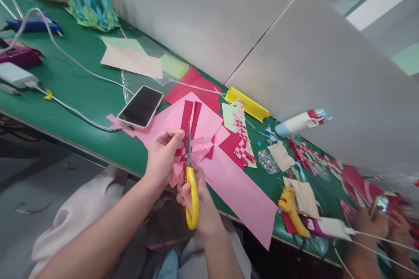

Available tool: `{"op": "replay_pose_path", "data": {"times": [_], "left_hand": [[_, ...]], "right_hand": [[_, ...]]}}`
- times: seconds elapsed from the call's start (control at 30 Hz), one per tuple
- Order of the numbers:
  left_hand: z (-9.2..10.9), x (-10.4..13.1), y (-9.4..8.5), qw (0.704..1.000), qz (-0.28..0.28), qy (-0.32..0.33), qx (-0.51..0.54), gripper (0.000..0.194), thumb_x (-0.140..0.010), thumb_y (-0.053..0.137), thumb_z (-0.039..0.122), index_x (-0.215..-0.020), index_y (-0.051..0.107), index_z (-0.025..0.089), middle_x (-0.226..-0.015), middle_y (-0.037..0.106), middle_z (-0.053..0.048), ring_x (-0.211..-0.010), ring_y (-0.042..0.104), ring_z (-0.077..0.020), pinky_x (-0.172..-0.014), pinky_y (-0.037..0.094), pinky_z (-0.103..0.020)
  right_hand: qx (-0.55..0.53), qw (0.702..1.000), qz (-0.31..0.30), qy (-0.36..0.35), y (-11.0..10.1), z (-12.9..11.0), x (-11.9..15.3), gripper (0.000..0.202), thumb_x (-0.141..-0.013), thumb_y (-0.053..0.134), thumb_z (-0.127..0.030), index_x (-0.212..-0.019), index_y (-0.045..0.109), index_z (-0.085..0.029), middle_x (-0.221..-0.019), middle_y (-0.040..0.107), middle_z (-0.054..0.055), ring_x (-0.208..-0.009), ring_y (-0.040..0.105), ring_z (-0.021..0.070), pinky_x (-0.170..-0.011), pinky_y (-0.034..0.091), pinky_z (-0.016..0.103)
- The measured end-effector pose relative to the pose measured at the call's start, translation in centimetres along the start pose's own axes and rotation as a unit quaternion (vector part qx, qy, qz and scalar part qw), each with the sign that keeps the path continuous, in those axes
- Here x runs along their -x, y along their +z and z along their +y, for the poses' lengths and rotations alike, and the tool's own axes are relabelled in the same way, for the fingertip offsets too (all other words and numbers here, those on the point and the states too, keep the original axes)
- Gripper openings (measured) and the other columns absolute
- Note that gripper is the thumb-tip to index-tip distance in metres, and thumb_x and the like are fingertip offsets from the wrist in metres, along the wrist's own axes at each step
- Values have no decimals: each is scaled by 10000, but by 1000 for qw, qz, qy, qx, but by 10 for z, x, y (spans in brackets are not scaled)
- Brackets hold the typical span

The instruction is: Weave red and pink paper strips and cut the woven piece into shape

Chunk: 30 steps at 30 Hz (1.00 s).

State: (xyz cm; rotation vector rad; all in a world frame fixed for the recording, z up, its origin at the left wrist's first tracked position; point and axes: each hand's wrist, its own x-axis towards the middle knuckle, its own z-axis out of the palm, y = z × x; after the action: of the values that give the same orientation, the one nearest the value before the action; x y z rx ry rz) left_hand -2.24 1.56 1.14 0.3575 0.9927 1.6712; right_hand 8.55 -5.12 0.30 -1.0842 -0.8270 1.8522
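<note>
My left hand (160, 157) pinches a woven paper piece (186, 117) between thumb and fingers. Red strips stick up from it and pink strips point out to the right, with a small checkered patch beside my fingers. In my right hand (198, 187) are scissors (193, 202) with yellow and red handles. Their blades point away from me and lie along the red strips; whether they are cutting paper I cannot tell. Beneath both hands, pink paper sheets (242, 192) spread over the green table, partly covering red paper (199, 85).
A phone (141, 107) with a cable lies left. Right are checkered paper fish (244, 150), a yellow glue gun (291, 211) and a white bottle (301, 123). A blue-green paper craft (93, 4) stands far left against the wall. Another person's hands (369, 226) work at the right edge.
</note>
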Motion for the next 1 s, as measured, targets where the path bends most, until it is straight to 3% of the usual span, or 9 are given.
{"op": "replay_pose_path", "data": {"times": [0.3,0.5,1.0], "left_hand": [[1,-1,-1,1000,4,-7,2,193,-632,791,299,-661,647,174,-664,617,28,-595,536,-78,-554,406,-198],[3,-1,-3,1000,8,7,10,167,-632,789,277,-654,663,170,-686,640,16,-645,566,-85,-665,450,-209],[4,-3,-5,1000,11,4,19,190,-622,805,274,-666,664,155,-686,650,19,-640,562,-69,-680,445,-193]], "right_hand": [[27,998,-24,-44,-3,16,-4,410,-781,712,-372,-1106,468,-314,-881,425,-36,-596,389,48,-500,333,165],[55,996,-42,-58,1,18,-3,331,-840,655,-403,-1080,459,-287,-875,425,-30,-628,382,56,-524,329,166],[47,996,-36,-63,3,20,-7,396,-809,664,-512,-1057,464,-277,-857,406,-43,-596,353,29,-497,291,150]]}}
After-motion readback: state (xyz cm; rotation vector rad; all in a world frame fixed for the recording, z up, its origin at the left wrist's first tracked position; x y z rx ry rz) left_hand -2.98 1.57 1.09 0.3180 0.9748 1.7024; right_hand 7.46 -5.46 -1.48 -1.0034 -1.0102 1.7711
